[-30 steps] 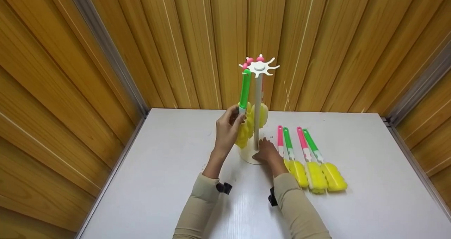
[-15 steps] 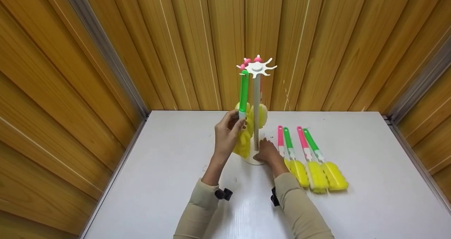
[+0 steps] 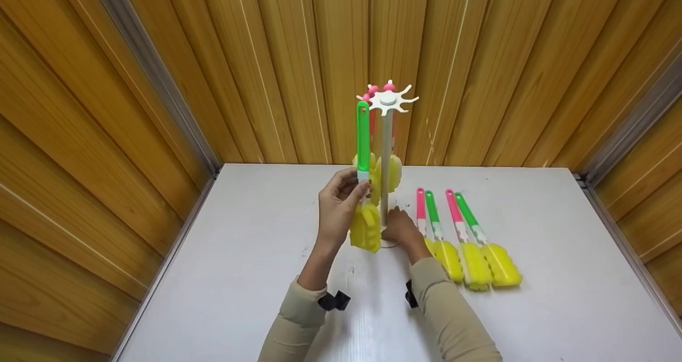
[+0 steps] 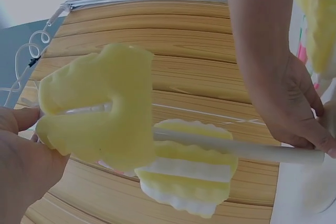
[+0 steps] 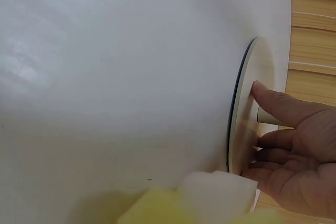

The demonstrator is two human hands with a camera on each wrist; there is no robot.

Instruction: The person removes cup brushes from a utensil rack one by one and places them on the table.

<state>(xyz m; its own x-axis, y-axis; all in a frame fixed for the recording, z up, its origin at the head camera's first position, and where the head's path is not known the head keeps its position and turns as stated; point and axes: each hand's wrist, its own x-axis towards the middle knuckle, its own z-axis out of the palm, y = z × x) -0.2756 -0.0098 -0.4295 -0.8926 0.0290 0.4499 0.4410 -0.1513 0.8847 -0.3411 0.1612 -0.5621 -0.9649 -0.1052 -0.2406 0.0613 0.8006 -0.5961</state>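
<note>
My left hand (image 3: 339,204) pinches a green-handled sponge brush (image 3: 363,138) at its white neck, thumb in front, just left of the white stand (image 3: 384,191). The brush is upright, its yellow sponge head (image 4: 100,108) hanging down, its handle top beside the stand's hooks (image 3: 388,101). Pink-handled sponge brushes hang at the back left hooks, with a yellow sponge (image 3: 394,173) behind the pole. Low at the pole, my right hand (image 3: 403,228) presses on the stand's round base (image 5: 252,72), thumb stretched out over it and fingertips on its surface.
Several sponge brushes with pink and green handles lie side by side on the white table (image 3: 256,223), right of the stand, such as the outermost green one (image 3: 501,263). A wood-patterned wall (image 3: 298,85) rises behind the table.
My left hand has drawn the green-handled brush left and toward me. Its handle top now stands farther from the hub, and its sponge shows lower. My right hand stays on the base.
</note>
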